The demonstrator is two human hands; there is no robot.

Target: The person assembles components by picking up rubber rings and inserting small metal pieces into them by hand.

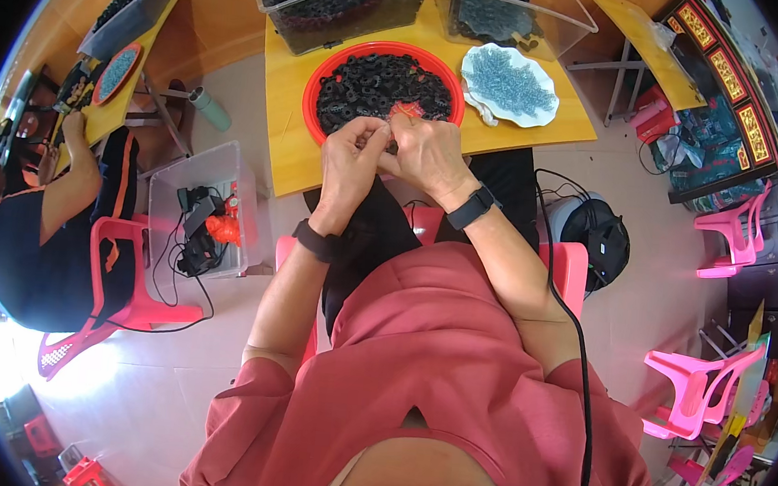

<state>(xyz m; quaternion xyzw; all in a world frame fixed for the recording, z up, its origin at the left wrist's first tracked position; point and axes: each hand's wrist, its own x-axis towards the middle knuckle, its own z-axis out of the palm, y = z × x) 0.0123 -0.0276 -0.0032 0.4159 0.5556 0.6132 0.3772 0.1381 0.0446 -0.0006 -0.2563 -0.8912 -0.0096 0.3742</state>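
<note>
My left hand and my right hand meet at the near rim of a round red basin. Fingertips of both are pinched together, almost touching. What lies between them is too small or too hidden to name. Something small and red shows just past my right knuckles. Many black ring-shaped parts fill the basin. To its right, a white scallop-edged dish holds a heap of small clear bluish pieces.
Two clear bins of black parts stand at the back of the yellow table. At left, another person sits by a second table. A plastic box with cables and a green bottle are on the floor.
</note>
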